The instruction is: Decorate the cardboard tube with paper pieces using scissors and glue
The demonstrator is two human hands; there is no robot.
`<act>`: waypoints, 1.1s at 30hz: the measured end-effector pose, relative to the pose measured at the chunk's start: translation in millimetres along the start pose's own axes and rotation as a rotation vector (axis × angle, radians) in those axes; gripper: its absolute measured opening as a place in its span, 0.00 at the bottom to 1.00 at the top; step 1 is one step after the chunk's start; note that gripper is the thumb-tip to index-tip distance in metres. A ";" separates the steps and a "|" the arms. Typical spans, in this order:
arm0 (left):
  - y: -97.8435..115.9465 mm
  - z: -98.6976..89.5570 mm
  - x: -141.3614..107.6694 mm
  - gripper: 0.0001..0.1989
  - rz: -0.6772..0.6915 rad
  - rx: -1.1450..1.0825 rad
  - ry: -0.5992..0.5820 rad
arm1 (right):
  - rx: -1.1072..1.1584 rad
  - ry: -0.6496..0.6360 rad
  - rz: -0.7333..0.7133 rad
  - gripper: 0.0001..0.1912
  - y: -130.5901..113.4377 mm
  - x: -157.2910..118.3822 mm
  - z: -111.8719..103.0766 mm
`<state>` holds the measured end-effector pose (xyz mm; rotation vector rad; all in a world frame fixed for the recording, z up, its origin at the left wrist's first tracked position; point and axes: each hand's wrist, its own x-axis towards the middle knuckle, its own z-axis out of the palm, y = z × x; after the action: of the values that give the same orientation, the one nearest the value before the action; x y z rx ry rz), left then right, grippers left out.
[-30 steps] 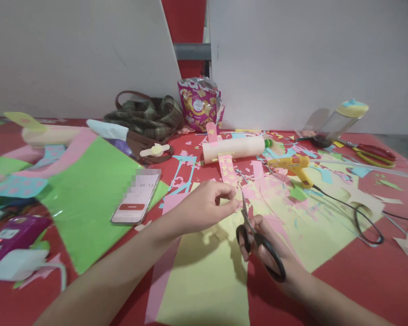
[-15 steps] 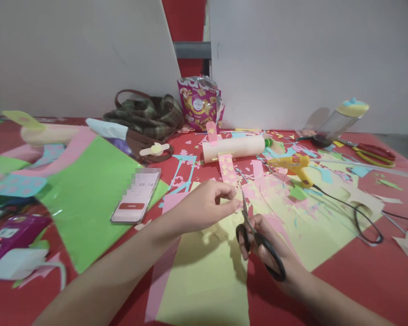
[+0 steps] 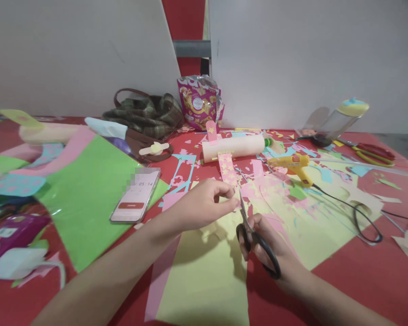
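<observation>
Black-handled scissors (image 3: 260, 246) are in my right hand (image 3: 275, 246), with fingers and thumb through the loops. Their blades point up and away, close together, with the tips beside my left fingertips. My left hand (image 3: 207, 203) is closed in a pinch; whatever lies between its thumb and finger is too small to make out. Both hands are above a pale yellow paper sheet (image 3: 204, 280), which overlaps a pink sheet (image 3: 158, 285). Just beyond my left hand lies a pink strip with yellow stars (image 3: 227, 167), beside a cream paper tube (image 3: 236, 148) with a green end.
A phone (image 3: 136, 197) lies on green sheets (image 3: 85, 203) at left. Right of the tube are a yellow glue gun (image 3: 294, 165) with a black cord, and paper scraps. Farther back stand a purple snack bag (image 3: 199, 102), a plaid bag (image 3: 149, 113) and a clear cylinder (image 3: 347, 120).
The scissors have shifted slightly left, toward my left fingertips, and their handles have drawn a little closer together. My left hand keeps its pinch in nearly the same place.
</observation>
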<state>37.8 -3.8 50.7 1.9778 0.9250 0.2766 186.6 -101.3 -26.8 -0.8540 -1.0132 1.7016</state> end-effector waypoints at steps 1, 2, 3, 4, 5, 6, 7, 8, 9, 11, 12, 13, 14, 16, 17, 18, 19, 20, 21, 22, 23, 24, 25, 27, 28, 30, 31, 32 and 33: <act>0.1 0.0 -0.1 0.12 -0.003 -0.001 -0.001 | -0.003 -0.001 -0.001 0.15 -0.1 0.0 -0.1; 0.3 0.0 -0.2 0.12 -0.005 -0.004 -0.002 | -0.009 -0.002 -0.004 0.15 -0.3 0.1 -0.1; 0.5 0.1 -0.3 0.12 -0.007 -0.008 -0.003 | -0.016 -0.001 -0.006 0.15 -0.7 0.3 -0.2; 0.7 0.1 -0.5 0.12 -0.006 -0.013 -0.005 | -0.024 -0.001 -0.012 0.16 -1.3 0.6 -0.3; 0.8 0.1 -0.6 0.12 -0.004 -0.020 -0.005 | -0.032 -0.003 -0.020 0.16 -2.0 0.8 -0.3; 1.0 0.2 -0.6 0.12 -0.001 -0.028 -0.006 | -0.041 -0.001 -0.024 0.16 -2.7 1.0 -0.4; 1.0 0.2 -0.7 0.12 0.002 -0.036 -0.007 | -0.049 -0.001 -0.026 0.16 -3.2 1.2 -0.5; 1.1 0.2 -0.7 0.12 0.003 -0.041 -0.009 | -0.054 -0.002 -0.024 0.16 -3.5 1.3 -0.6; 1.1 0.2 -0.7 0.12 0.003 -0.043 -0.010 | -0.055 -0.003 -0.022 0.16 -3.5 1.3 -0.7; 1.2 0.1 -0.7 0.12 -0.003 -0.039 -0.013 | -0.046 -0.003 -0.020 0.16 -2.9 1.4 -1.0; 1.3 0.0 -0.6 0.12 -0.006 -0.037 -0.014 | -0.037 -0.001 -0.020 0.16 -2.5 1.4 -1.0; 1.5 -0.2 -0.4 0.12 -0.008 -0.035 -0.014 | -0.028 0.001 -0.020 0.16 -2.1 1.4 -0.9; 1.7 -0.3 -0.2 0.12 -0.009 -0.035 -0.014 | -0.020 0.004 -0.016 0.16 -1.9 1.5 -0.6; 1.9 -0.5 0.1 0.12 -0.011 -0.035 -0.014 | -0.009 0.003 -0.010 0.16 -2.2 1.6 0.1; 2.0 -0.5 0.2 0.12 -0.012 -0.035 -0.013 | -0.008 0.002 -0.011 0.16 -2.7 1.6 0.4; 1.8 -0.5 0.3 0.12 -0.015 -0.035 -0.014 | -0.009 0.000 -0.014 0.16 -3.2 1.6 0.6; 1.6 -0.4 0.3 0.12 -0.018 -0.033 -0.015 | -0.012 -0.003 -0.018 0.16 -3.6 1.6 0.6; 1.2 -0.3 0.3 0.12 -0.021 -0.031 -0.017 | -0.014 -0.002 -0.019 0.16 -3.8 1.6 0.4; 0.7 -0.2 0.2 0.12 -0.024 -0.030 -0.019 | -0.013 -0.004 -0.020 0.16 -3.8 1.5 0.1; 0.1 0.0 0.3 0.12 -0.027 -0.028 -0.021 | -0.009 -0.010 -0.021 0.16 -3.4 1.4 -0.4; -0.6 0.2 0.3 0.12 -0.029 -0.026 -0.021 | 0.000 -0.015 -0.020 0.16 -2.7 1.4 -1.0; -1.2 0.3 0.5 0.12 -0.030 -0.023 -0.020 | 0.013 -0.020 -0.023 0.15 -1.9 1.3 -1.6; -1.7 0.4 0.7 0.12 -0.033 -0.020 -0.019 | 0.023 -0.023 -0.023 0.15 -1.1 1.3 -2.1; -2.5 0.4 1.2 0.12 -0.041 -0.013 -0.017 | 0.037 -0.024 -0.018 0.16 -0.2 1.1 -2.4; -2.6 0.3 1.4 0.12 -0.045 -0.010 -0.017 | 0.037 -0.022 -0.012 0.16 -0.2 0.9 -2.3; -2.6 -0.1 1.7 0.12 -0.051 -0.004 -0.024 | 0.024 -0.020 0.003 0.16 -1.3 0.7 -1.5; -2.4 -0.4 1.8 0.12 -0.052 -0.004 -0.028 | 0.016 -0.018 0.010 0.16 -2.1 0.6 -1.0; -2.3 -0.6 1.8 0.12 -0.053 -0.004 -0.032 | 0.008 -0.018 0.014 0.16 -3.0 0.6 -0.4; -2.1 -0.9 1.8 0.12 -0.052 -0.006 -0.034 | 0.000 -0.017 0.019 0.16 -3.8 0.6 0.1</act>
<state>37.5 -1.3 49.2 1.9441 0.9511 0.2151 187.7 -99.9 -23.4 -0.8530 -1.0198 1.7270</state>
